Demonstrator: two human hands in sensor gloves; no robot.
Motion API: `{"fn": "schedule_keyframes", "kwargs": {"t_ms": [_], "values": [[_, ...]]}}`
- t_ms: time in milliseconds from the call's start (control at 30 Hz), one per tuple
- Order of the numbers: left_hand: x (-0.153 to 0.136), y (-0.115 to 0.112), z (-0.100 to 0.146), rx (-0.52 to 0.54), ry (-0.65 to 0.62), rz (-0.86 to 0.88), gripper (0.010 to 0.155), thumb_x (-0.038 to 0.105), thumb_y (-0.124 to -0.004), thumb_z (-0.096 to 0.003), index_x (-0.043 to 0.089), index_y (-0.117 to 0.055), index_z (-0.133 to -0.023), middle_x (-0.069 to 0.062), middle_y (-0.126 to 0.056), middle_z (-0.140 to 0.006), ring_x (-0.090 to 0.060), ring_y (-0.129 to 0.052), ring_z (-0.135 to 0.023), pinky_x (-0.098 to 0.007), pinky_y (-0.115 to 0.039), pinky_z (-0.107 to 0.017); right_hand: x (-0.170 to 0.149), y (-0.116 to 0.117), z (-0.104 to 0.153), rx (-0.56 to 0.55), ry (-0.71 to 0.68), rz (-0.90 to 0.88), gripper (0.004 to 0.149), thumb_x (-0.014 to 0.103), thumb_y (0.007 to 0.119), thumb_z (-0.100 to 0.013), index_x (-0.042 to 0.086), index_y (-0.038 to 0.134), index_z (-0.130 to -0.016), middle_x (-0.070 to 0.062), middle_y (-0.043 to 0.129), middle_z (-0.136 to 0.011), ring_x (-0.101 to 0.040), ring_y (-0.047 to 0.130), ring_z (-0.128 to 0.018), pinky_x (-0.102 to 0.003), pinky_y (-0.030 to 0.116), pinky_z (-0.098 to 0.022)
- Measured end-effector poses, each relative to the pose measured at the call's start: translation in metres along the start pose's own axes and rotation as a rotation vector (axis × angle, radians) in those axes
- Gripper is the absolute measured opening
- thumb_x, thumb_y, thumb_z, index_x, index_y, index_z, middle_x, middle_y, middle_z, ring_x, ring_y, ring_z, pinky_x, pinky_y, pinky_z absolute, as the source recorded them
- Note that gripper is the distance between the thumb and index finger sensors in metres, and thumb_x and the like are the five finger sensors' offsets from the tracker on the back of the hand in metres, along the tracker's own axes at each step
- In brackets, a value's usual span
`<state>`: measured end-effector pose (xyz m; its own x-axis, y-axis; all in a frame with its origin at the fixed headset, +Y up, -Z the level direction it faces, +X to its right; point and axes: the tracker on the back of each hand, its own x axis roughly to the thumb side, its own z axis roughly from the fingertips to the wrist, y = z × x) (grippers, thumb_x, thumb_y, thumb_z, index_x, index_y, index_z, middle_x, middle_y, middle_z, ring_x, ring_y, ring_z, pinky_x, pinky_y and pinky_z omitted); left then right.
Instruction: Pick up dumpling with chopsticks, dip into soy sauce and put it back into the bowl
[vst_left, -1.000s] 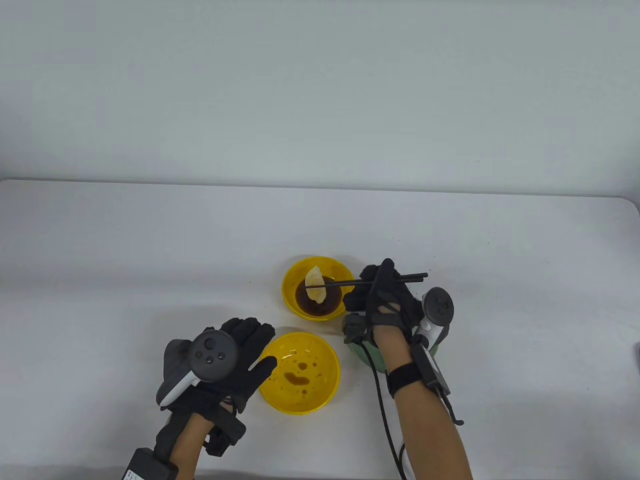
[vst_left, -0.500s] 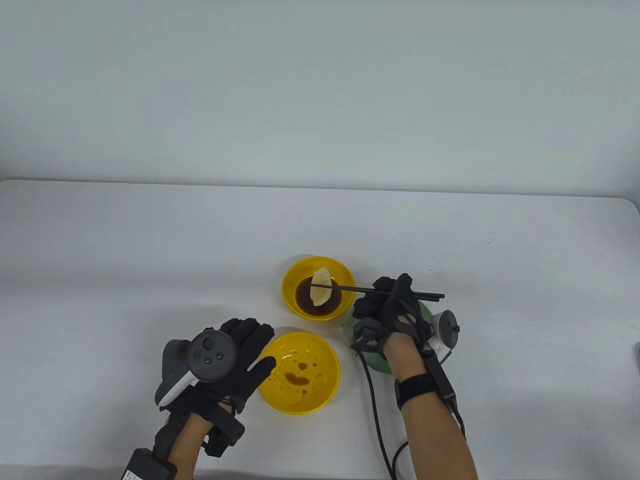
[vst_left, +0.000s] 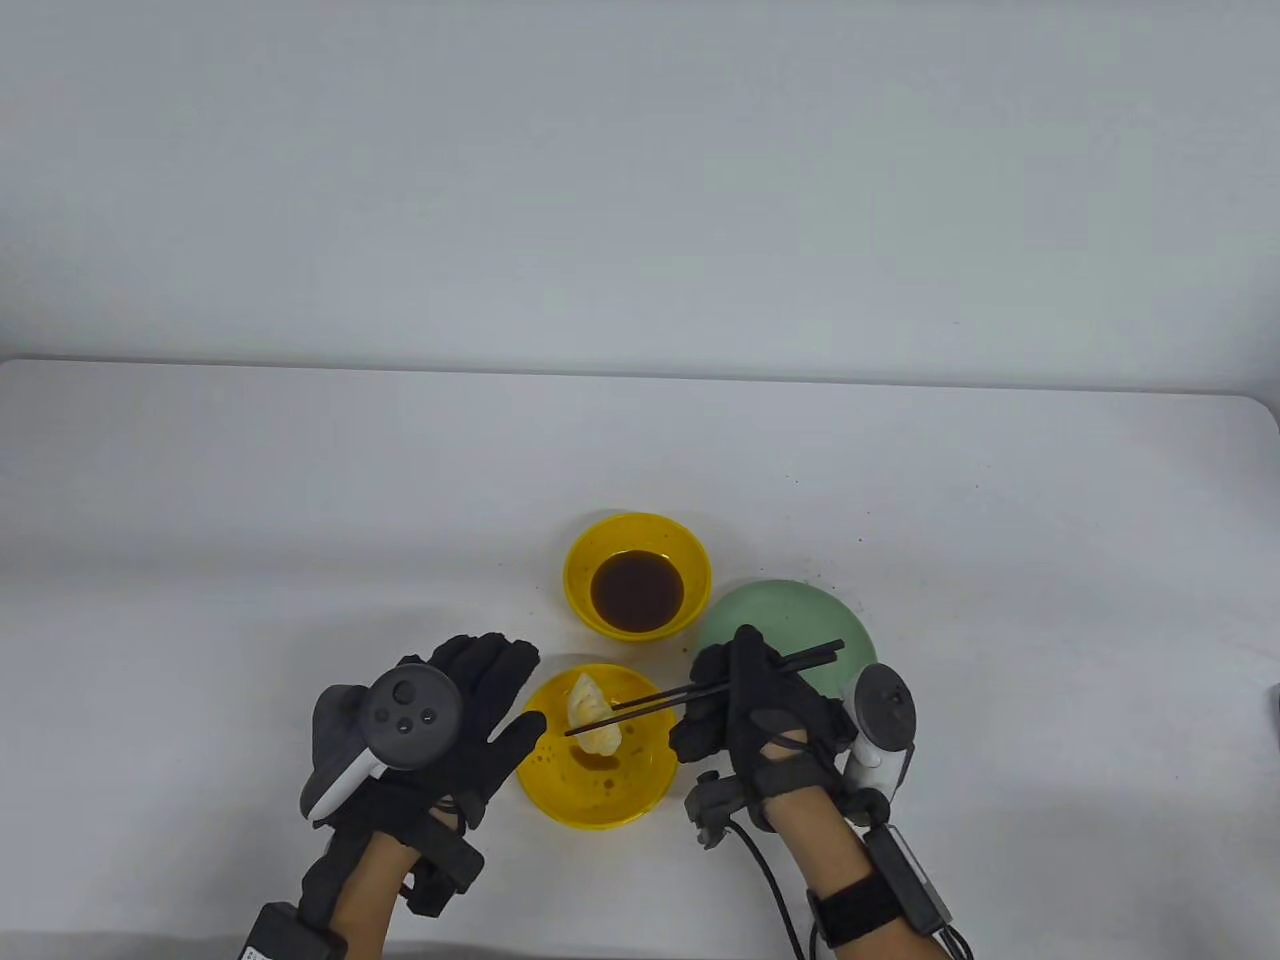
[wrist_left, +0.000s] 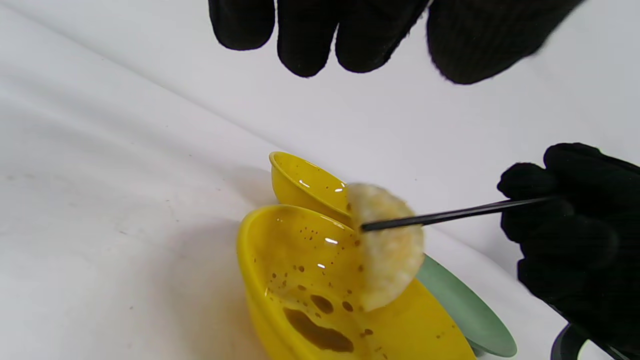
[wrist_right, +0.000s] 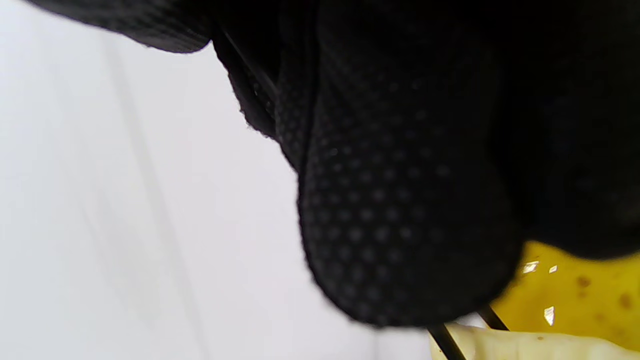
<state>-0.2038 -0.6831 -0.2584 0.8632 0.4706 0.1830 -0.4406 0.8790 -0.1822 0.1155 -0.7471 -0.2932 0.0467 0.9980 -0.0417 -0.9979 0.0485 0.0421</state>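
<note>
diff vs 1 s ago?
The right hand carried the dumpling, still pinched in the chopsticks, out of the soy sauce bowl toward the person, over the near yellow bowl. The left hand barely shifted; both bowls stayed put.

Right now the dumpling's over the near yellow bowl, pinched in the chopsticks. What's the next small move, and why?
Probably lower the chopsticks a little, then ease the right hand's grip. The left wrist view shows the dumpling hanging above the near yellow bowl's floor, over sauce stains, not yet resting. Releasing from there might splash or bounce it. The left hand lies flat beside the bowl.
</note>
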Motion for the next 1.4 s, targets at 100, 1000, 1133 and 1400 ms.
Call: {"fn": "schedule_keyframes", "kwargs": {"t_ms": [100, 1000, 1133, 1400], "values": [[-0.002, 0.000, -0.001, -0.005, 0.013, 0.010, 0.073, 0.062, -0.069, -0.0482, 0.039, -0.047, -0.114, 0.005, -0.047, -0.122, -0.035, -0.040, -0.119, -0.067, -0.024, -0.082, -0.001, 0.011, -0.001, 0.040, -0.067, 0.145, 0.046, 0.046, 0.068, -0.050, 0.008, 0.091, -0.063, -0.027, 0.096, -0.038, -0.022, 0.114, -0.009, -0.045, 0.100, -0.008], [-0.001, -0.002, -0.003, -0.025, 0.030, -0.014, 0.072, 0.062, -0.069, -0.0480, 0.039, -0.049, -0.114, 0.005, -0.048, -0.122, -0.035, -0.040, -0.119, -0.067, -0.024, -0.082, 0.055, -0.051, -0.007, 0.020, -0.440, 1.123, 0.045, 0.037, 0.076, -0.052, 0.014, 0.074, -0.091, -0.028, 0.068, -0.088, -0.036, 0.097, -0.068, -0.056, 0.080, -0.053], [-0.001, -0.001, -0.002, -0.021, 0.038, -0.012, 0.072, 0.061, -0.069, -0.0481, 0.039, -0.049, -0.114, 0.004, -0.048, -0.122, -0.035, -0.042, -0.118, -0.067, -0.024, -0.082, 0.032, -0.032, -0.020, 0.077, -0.449, 1.423, 0.044, 0.035, 0.075, -0.052, 0.016, 0.072, -0.091, -0.025, 0.064, -0.092, -0.036, 0.094, -0.072, -0.056, 0.077, -0.057], [-0.001, -0.002, -0.003, -0.027, 0.038, -0.021, 0.072, 0.062, -0.069, -0.0481, 0.038, -0.049, -0.114, 0.004, -0.048, -0.122, -0.035, -0.042, -0.118, -0.067, -0.024, -0.082, -0.007, 0.000, -0.034, 0.189, -0.326, 1.940, 0.042, 0.033, 0.078, -0.050, 0.023, 0.070, -0.090, -0.018, 0.054, -0.100, -0.033, 0.084, -0.083, -0.058, 0.069, -0.064]]}}
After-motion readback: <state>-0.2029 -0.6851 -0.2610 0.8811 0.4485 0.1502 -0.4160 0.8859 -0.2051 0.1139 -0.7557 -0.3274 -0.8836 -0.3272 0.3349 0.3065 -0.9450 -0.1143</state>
